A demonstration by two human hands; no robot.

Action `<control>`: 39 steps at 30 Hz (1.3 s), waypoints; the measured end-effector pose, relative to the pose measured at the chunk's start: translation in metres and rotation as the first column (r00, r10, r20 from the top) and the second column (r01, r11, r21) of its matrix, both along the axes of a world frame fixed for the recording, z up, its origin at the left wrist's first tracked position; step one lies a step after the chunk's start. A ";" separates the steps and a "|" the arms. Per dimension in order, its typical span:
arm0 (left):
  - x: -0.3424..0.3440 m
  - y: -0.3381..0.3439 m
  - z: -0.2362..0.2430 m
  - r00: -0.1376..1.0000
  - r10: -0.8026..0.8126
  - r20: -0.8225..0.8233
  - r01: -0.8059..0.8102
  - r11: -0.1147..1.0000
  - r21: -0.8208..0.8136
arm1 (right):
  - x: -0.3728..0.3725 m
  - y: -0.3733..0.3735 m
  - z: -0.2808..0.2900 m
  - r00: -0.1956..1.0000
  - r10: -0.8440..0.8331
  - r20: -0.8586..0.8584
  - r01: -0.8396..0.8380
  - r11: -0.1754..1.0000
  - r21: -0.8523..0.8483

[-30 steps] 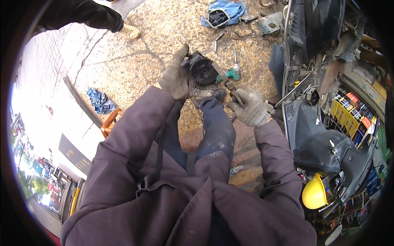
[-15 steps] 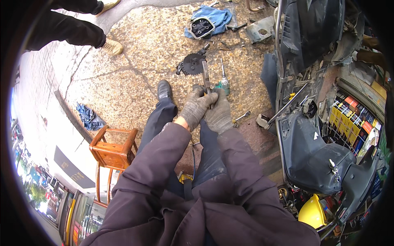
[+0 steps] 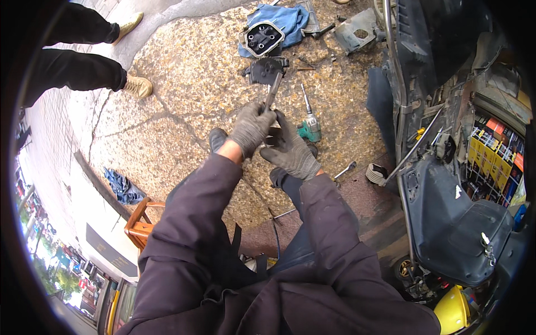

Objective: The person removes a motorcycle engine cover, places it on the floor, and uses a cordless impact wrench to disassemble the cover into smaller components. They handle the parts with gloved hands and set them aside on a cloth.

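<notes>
My left hand (image 3: 250, 129), in a grey knit glove, is closed round a flat, narrow metal bar (image 3: 273, 92) that slants up and away from the fist. Just to its right, my right hand (image 3: 296, 156), gloved alike, has its fingers spread apart; the fingertips look dark and come close to the left hand. Whether anything small sits between the two hands I cannot tell. Beyond the bar's tip lies a dark mechanical part (image 3: 266, 70) on the ground. A green power tool (image 3: 310, 129) with a long bit lies right of my hands.
A black cover (image 3: 262, 39) rests on a blue cloth (image 3: 290, 22) at the far side. Scooter bodywork (image 3: 446, 218) lines the right, with a yellow helmet (image 3: 452, 310) below. A wooden stool (image 3: 140, 229) stands left. Another person's shoe (image 3: 138, 86) is at upper left. A wrench (image 3: 346, 170) lies nearby.
My right hand has come away from the bar and its fingers have spread. The left hand keeps the bar, now tilted more to the right. The view has shifted and my legs have moved.
</notes>
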State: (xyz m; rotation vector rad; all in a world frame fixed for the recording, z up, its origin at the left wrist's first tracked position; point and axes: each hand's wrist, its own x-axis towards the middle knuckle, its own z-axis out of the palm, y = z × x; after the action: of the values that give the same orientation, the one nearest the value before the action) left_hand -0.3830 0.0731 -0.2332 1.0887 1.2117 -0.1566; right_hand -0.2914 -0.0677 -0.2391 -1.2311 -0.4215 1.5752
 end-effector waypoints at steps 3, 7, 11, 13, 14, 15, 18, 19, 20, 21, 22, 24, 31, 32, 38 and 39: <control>-0.005 0.034 -0.033 0.997 -0.073 -0.031 0.072 0.997 -0.033 | -0.004 -0.015 -0.057 0.921 -0.382 0.074 0.388 0.880 -0.275; -0.029 0.091 -0.067 0.920 -0.348 -0.180 0.392 0.818 0.422 | -0.018 -0.057 -0.143 0.810 -0.545 0.217 0.457 0.353 -0.817; -0.051 0.132 -0.100 0.946 -0.291 -0.144 0.323 0.893 0.314 | -0.045 -0.092 -0.236 0.657 -0.677 0.333 0.408 -0.052 -0.911; -0.060 0.143 -0.119 0.957 -0.267 -0.110 0.288 0.912 0.291 | -0.044 -0.108 -0.278 0.613 -0.759 0.217 0.409 0.070 -0.910; -0.064 0.145 -0.131 0.950 -0.287 -0.122 0.312 0.885 0.345 | -0.039 -0.108 -0.303 0.580 -0.778 0.244 0.460 0.065 -0.886; -0.068 0.142 -0.144 0.950 -0.279 -0.138 0.309 0.897 0.316 | -0.032 -0.106 -0.327 0.562 -0.777 0.283 0.496 0.042 -0.867; -0.080 0.133 -0.182 0.963 -0.242 -0.116 0.265 0.923 0.278 | -0.008 -0.109 -0.373 0.744 -0.533 0.403 0.508 0.061 -0.859; -0.084 0.128 -0.195 0.969 -0.231 -0.084 0.245 0.937 0.248 | -0.005 -0.109 -0.379 0.759 -0.515 0.397 0.501 0.074 -0.862; -0.088 0.121 -0.206 0.968 -0.232 -0.096 0.248 0.939 0.238 | -0.001 -0.107 -0.381 0.704 -0.627 0.335 0.530 0.148 -0.835; -0.091 0.116 -0.216 0.960 -0.246 -0.136 0.273 0.931 0.243 | 0.002 -0.104 -0.378 0.675 -0.683 0.279 0.560 0.228 -0.796; -0.094 0.111 -0.224 0.974 -0.201 -0.105 0.216 0.963 0.159 | 0.003 -0.102 -0.370 0.638 -0.732 0.241 0.585 0.257 -0.769; -0.101 0.101 -0.236 0.984 -0.158 -0.081 0.164 0.983 0.079 | 0.014 -0.087 -0.346 0.597 -0.751 0.282 0.696 0.310 -0.648; -0.122 0.092 -0.263 0.949 -0.279 -0.147 0.290 0.955 0.057 | 0.036 -0.029 -0.247 0.707 -0.668 0.232 0.707 0.664 -0.244; -0.124 0.094 -0.267 0.945 -0.280 -0.167 0.292 0.955 0.047 | 0.039 -0.021 -0.235 0.749 -0.614 0.249 0.660 0.721 -0.209; -0.135 0.092 -0.277 0.866 -0.407 -0.289 0.495 0.777 0.389 | 0.047 0.022 -0.181 0.834 -0.252 0.491 0.407 0.882 -0.238; -0.134 0.090 -0.276 0.861 -0.400 -0.314 0.501 0.771 0.393 | 0.048 0.026 -0.176 0.836 -0.196 0.513 0.357 0.903 -0.238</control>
State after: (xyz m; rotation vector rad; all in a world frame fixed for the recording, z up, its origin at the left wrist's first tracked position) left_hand -0.5171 0.1632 -0.5096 1.8276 1.1820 -0.3792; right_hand -0.2435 -0.0416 -0.4153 -1.8663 -0.2745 1.0981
